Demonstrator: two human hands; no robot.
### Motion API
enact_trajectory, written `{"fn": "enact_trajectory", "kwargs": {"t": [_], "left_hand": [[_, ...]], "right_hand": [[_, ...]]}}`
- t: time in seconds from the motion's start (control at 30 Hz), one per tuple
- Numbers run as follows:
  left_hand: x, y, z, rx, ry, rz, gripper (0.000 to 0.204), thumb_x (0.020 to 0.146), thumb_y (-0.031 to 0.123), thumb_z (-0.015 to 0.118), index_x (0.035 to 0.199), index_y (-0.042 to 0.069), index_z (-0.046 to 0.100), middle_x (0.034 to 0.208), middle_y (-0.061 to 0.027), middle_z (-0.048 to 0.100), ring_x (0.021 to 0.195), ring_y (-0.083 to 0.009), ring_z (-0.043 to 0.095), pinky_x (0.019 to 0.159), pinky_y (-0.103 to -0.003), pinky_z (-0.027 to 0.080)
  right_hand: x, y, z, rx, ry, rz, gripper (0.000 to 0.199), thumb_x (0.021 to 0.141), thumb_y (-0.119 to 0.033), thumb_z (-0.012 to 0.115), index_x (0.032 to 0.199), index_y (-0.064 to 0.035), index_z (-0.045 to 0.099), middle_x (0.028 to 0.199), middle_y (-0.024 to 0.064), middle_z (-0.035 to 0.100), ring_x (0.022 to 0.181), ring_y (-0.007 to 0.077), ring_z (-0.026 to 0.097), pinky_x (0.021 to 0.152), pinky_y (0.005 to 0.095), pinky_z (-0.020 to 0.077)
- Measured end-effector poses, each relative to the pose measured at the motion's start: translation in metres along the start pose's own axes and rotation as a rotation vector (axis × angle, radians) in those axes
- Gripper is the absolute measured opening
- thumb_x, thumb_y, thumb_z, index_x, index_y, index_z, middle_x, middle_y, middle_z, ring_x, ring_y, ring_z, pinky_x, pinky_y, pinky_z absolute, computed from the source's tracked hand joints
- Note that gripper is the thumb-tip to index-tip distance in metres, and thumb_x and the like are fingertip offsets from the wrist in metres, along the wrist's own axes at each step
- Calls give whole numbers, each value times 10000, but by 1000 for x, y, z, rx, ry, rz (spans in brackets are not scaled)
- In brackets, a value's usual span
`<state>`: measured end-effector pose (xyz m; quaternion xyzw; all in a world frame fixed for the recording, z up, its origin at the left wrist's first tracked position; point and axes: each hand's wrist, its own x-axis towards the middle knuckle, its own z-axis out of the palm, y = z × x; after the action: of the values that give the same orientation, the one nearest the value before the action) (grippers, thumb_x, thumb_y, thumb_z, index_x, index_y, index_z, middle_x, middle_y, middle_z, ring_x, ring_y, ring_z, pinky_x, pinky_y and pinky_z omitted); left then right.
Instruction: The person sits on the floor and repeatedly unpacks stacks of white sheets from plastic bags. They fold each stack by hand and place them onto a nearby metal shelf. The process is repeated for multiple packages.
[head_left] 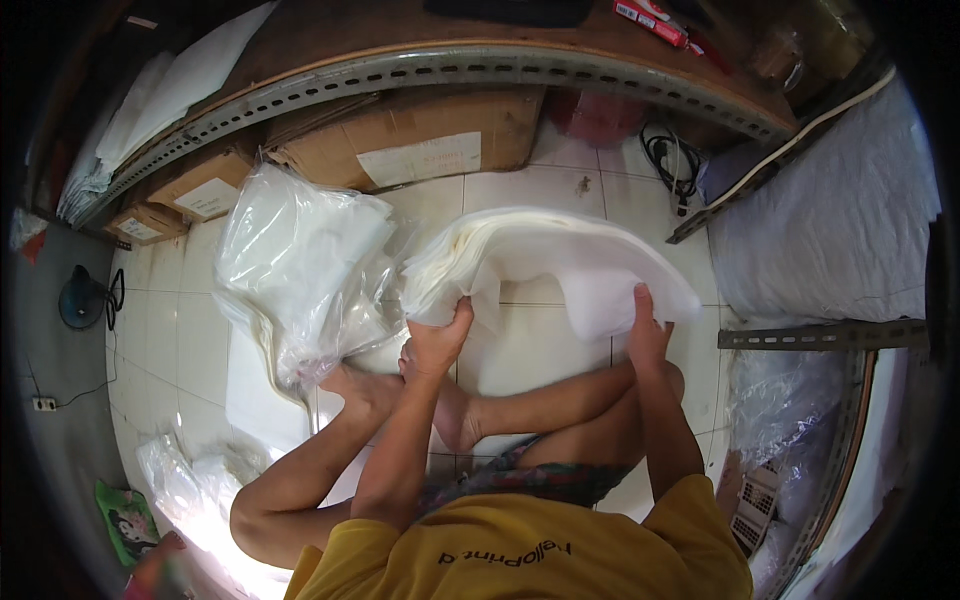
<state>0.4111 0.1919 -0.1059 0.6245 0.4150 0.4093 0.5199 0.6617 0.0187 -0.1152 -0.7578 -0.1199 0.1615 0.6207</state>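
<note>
A thick stack of thin white translucent sheets [540,235] bows in an arch above the floor in front of me. My left hand [440,338] is closed on its left end, where the layered edges fan out. My right hand [648,325] grips the right end, with the thumb up along the outer face. To the left of the stack lies a clear plastic bag [300,240] with more white sheets in it, close to my left hand. Whether the arch touches the tiles is hard to make out.
Cardboard boxes [400,140] stand under a metal-edged shelf [420,72] ahead. Plastic-wrapped bundles [820,210] fill the rack at right. A black coiled cable [672,165] lies at the far right, and a dark blue fan-like object [82,298] stands left. My crossed legs rest on the tiled floor.
</note>
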Motion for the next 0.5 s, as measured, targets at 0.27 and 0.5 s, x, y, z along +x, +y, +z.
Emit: {"fn": "enact_trajectory", "kwargs": {"t": [0.27, 0.5], "left_hand": [[3, -31, -15, -25, -298, 22, 1123, 711, 103, 838, 1486, 8, 32, 1370, -165, 464, 1220, -242, 508, 1046, -352, 396], [27, -24, -5, 123, -145, 82, 752, 756, 137, 775, 1358, -62, 369, 1197, -170, 609, 1067, -236, 616, 946, -365, 476]], "right_hand": [[9, 20, -25, -248, -412, -63, 454, 896, -276, 716, 1201, 36, 588, 1139, 150, 656, 1060, 241, 615, 947, 348, 472], [23, 16, -1, -62, -187, -93, 388, 918, -264, 677, 1145, 46, 621, 1075, 135, 676, 1004, 231, 637, 893, 342, 493]]}}
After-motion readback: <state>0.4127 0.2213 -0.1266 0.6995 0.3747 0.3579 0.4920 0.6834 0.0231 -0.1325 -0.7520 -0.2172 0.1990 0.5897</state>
